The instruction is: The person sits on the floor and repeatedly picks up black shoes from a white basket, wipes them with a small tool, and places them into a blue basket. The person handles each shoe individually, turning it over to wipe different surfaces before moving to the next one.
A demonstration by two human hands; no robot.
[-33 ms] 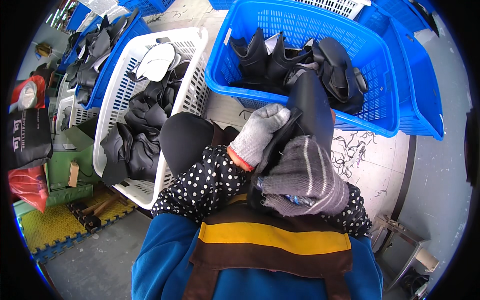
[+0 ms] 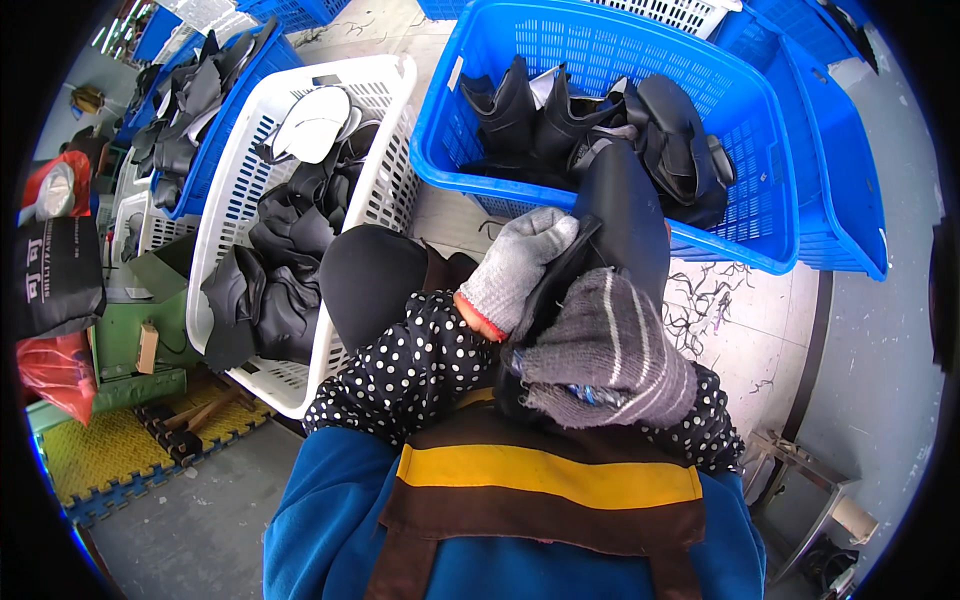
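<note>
My left hand (image 2: 520,262), in a light grey knit glove with a red cuff, is closed on the edge of a black leather boot upper (image 2: 622,205). The upper slants from above my lap toward the blue basket. My right hand (image 2: 615,350) is covered by dark grey knit with pale stripes and lies bunched against the lower part of the upper. A small blue patterned bit shows at its underside. Its fingers are curled and mostly hidden, so what it holds cannot be made out.
A blue basket (image 2: 440,165) with black boot uppers stands ahead. Left of it, a white basket (image 2: 392,185) holds black leather pieces and white pieces. More blue baskets (image 2: 825,170) stand right. Dark trimmings (image 2: 700,310) litter the floor; a metal stand (image 2: 800,470) is lower right.
My right hand has shifted very slightly upward against the boot upper. My left hand keeps its grip in nearly the same place.
</note>
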